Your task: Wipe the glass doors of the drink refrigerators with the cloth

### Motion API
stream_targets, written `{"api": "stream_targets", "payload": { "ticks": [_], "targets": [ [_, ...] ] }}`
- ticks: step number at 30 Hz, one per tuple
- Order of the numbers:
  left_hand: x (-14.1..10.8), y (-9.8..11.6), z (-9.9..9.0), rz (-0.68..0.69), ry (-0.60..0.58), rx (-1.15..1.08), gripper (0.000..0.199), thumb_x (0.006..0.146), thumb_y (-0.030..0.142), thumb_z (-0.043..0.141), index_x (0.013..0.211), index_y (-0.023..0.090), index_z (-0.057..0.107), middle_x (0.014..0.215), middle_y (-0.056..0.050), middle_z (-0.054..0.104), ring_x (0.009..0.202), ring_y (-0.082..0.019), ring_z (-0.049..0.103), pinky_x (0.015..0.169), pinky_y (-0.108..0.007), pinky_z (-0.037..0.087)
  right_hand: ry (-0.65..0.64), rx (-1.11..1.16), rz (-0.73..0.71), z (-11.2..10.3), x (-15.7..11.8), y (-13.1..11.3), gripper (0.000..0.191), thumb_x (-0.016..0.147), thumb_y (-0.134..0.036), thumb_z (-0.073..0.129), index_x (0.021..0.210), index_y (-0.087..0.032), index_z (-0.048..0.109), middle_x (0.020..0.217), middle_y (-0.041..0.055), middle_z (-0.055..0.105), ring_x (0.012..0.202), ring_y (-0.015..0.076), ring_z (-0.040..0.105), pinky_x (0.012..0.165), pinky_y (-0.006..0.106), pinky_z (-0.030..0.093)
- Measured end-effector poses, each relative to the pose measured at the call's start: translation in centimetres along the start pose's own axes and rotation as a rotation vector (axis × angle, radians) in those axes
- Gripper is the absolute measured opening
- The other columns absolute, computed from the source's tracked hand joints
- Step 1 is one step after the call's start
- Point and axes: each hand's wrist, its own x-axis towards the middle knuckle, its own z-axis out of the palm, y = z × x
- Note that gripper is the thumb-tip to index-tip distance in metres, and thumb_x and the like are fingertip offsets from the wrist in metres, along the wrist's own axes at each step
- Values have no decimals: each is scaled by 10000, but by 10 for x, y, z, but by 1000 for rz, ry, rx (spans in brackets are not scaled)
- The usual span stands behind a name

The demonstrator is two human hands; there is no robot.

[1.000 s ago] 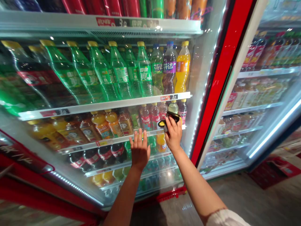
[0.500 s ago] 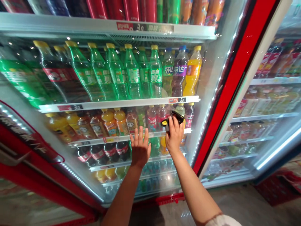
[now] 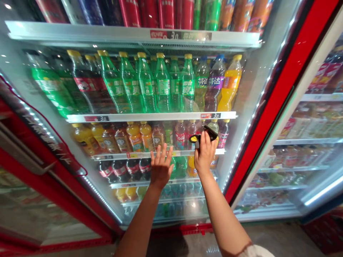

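My left hand [image 3: 161,167] is raised before a lit drinks cooler, fingers spread and nothing in it. To its right, my right hand [image 3: 205,151] holds a small black object [image 3: 210,132] with a yellow part, which I cannot make out fully. Behind the hands, a shelf carries small juice bottles [image 3: 133,135] and pink Qoo bottles [image 3: 180,135]. The shelf above holds green bottles [image 3: 163,85] with yellow caps, a dark cola bottle [image 3: 83,85] and an orange drink bottle [image 3: 230,84].
Red and dark cans [image 3: 167,14] line the top shelf. A red frame [image 3: 288,82] divides this cooler from another stocked cooler [image 3: 297,157] on the right. At the left is a red door [image 3: 53,200] with a handle.
The cooler and shelves have shifted right in the view. My right hand has moved slightly right with the black object, while my left hand stays spread in nearly the same place.
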Motion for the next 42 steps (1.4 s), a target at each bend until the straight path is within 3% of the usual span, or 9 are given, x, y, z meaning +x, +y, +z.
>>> {"api": "stream_targets", "payload": {
  "ticks": [8, 12, 17, 21, 25, 29, 33, 37, 42],
  "targets": [
    [-8, -6, 0, -38, -39, 11, 859, 813, 235, 772, 1579, 195, 387, 1667, -173, 246, 1553, -379, 241, 1249, -621, 241, -226, -38, -262, -13, -49, 9, 820, 872, -29, 437, 1622, -329, 294, 1476, 58, 595, 1507, 319, 348, 1229, 638, 281],
    [-12, -20, -6, -85, -14, 15, 858, 813, 230, 770, 1579, 182, 386, 1669, -171, 251, 1555, -385, 232, 1250, -630, 235, -111, -35, -74, -17, -37, 19, 891, 820, -33, 424, 1651, -265, 204, 1579, 102, 475, 1523, 348, 297, 1211, 686, 283],
    [-12, -34, -14, -79, 1, 17, 849, 813, 269, 794, 1570, 240, 410, 1678, -158, 240, 1554, -411, 212, 1239, -665, 226, -37, -23, 34, 4, -4, -27, 904, 814, -95, 471, 1657, -252, 181, 1646, 97, 373, 1504, 368, 304, 1223, 686, 235],
    [-14, -36, -15, -43, -15, -15, 853, 846, 303, 771, 1592, 235, 363, 1687, -167, 188, 1566, -399, 142, 1254, -652, 191, -167, -74, -121, 13, -26, -49, 827, 833, -84, 481, 1625, -245, 305, 1558, 90, 502, 1507, 331, 308, 1247, 623, 235],
    [-17, -45, -15, -20, 6, -49, 815, 868, 280, 744, 1590, 273, 365, 1696, -144, 170, 1573, -381, 104, 1264, -644, 164, -251, -93, -301, 1, -57, -29, 729, 868, -33, 444, 1552, -285, 449, 1461, 61, 602, 1489, 284, 352, 1237, 579, 284],
    [-19, -62, -16, -11, 49, -62, 796, 867, 287, 747, 1576, 319, 388, 1706, -114, 164, 1576, -380, 69, 1262, -663, 134, -104, -110, -113, -2, -47, -16, 766, 852, -59, 453, 1583, -280, 394, 1535, 110, 506, 1461, 317, 376, 1175, 582, 377],
    [-21, -72, -16, 3, 36, -72, 824, 860, 230, 740, 1588, 307, 361, 1708, -113, 157, 1581, -366, 74, 1264, -659, 129, -22, -93, 39, 16, -24, -49, 852, 853, -124, 482, 1649, -251, 205, 1634, 138, 345, 1485, 351, 329, 1181, 630, 344],
    [-26, -76, -16, 16, 16, -74, 854, 849, 201, 743, 1595, 310, 343, 1708, -112, 176, 1584, -355, 99, 1269, -640, 142, -214, -75, -121, 28, -40, -82, 817, 872, -112, 484, 1640, -259, 246, 1585, 99, 453, 1513, 329, 297, 1235, 622, 263],
    [-34, -90, -20, 7, 29, -65, 817, 859, 212, 737, 1585, 293, 370, 1707, -134, 188, 1578, -381, 127, 1248, -656, 200, -283, -103, -254, 16, -71, -66, 765, 871, -9, 413, 1576, -307, 399, 1479, 60, 583, 1502, 289, 336, 1230, 592, 293]
  ]
}}
